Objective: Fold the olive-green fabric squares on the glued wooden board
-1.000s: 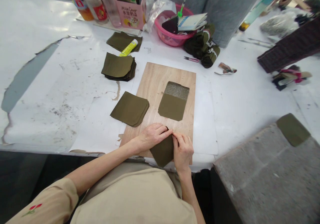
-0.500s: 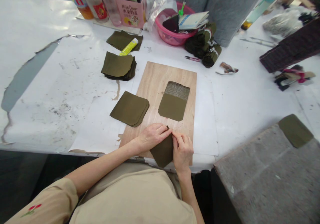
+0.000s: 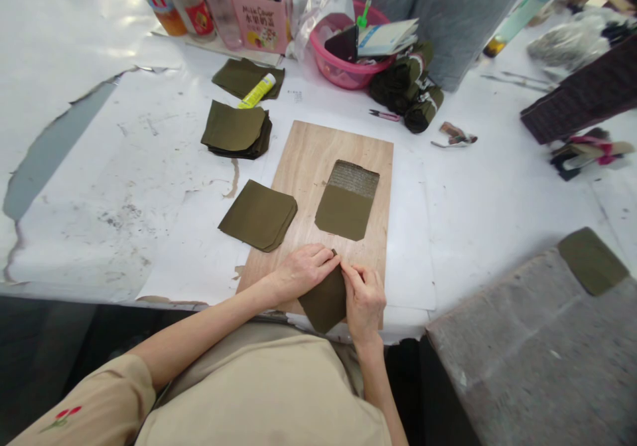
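Near the front of the wooden board (image 3: 308,147), a dark olive fabric piece (image 3: 324,303) lies turned at an angle between my hands. My left hand (image 3: 307,270) holds its upper left edge, with the fingers together along a narrow fold at the top corner. At the upper right edge my right hand (image 3: 365,297) pinches the fabric between thumb and forefinger; the fingertips of both hands almost meet. Just beyond them on the board lies another olive fabric piece (image 3: 344,217), whose upper part shows a greyish, textured strip. A stack of olive pieces (image 3: 259,214) overlaps the board's left edge.
More olive stacks (image 3: 233,126) lie farther back, with a yellow glue stick (image 3: 257,91) on the rear one. Behind the board stand a pink basket (image 3: 343,74) and a pink box (image 3: 261,24). Pink-handled snips (image 3: 384,115) lie nearby. A grey padded surface (image 3: 527,340) is at right.
Both hands stay on the fabric piece in nearly the same place. The right hand's fingertips have shifted very slightly along the edge, and the camera view has moved a little.
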`<state>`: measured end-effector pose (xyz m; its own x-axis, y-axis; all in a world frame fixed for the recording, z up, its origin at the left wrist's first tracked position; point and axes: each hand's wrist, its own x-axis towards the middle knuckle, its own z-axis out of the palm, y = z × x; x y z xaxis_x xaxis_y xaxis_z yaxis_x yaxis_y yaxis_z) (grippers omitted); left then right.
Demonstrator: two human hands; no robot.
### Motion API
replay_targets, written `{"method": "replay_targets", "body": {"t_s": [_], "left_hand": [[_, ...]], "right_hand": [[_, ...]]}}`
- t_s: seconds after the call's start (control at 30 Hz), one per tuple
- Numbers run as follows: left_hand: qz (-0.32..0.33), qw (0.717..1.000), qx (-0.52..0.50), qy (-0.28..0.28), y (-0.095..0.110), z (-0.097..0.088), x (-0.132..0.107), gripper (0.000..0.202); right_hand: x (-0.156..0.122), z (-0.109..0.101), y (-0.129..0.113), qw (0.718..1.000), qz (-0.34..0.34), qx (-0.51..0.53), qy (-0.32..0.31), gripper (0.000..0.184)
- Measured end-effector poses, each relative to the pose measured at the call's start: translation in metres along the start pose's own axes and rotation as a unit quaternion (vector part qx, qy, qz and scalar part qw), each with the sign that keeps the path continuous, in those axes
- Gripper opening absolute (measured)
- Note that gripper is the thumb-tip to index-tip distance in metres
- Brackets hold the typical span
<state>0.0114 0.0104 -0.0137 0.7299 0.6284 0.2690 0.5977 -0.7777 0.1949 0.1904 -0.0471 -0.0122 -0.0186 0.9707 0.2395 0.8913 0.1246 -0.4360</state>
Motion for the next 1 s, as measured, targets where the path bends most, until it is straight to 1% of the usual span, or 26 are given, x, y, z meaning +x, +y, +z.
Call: {"method": "replay_targets", "body": {"t_s": [0.4, 0.63, 0.73, 1.0], "left_hand": [[0.002, 1.0, -0.007, 0.008, -0.0007, 0.0006, 0.0025, 0.021], [-0.001, 1.0, -0.007, 0.011, -0.0013, 0.0032, 0.0013, 0.021], [-0.003, 1.0, -0.005, 0.012, -0.0014, 0.0039, 0.0009, 0.021], [-0.005, 1.0, 0.01, 0.014, -0.0002, 0.001, 0.0026, 0.022]], "right_hand": [[-0.0006, 0.0017, 0.0004, 1.0, 0.006, 0.008, 0.001, 0.028], [-0.0004, 0.0022, 0.0005, 1.0, -0.007, -0.005, 0.015, 0.026], [-0.001, 0.0024, 0.0011, 1.0, -0.005, 0.0, 0.011, 0.026], [-0.0007, 0.0026, 0.0013, 1.0, 0.003, 0.007, 0.01, 0.026]]}}
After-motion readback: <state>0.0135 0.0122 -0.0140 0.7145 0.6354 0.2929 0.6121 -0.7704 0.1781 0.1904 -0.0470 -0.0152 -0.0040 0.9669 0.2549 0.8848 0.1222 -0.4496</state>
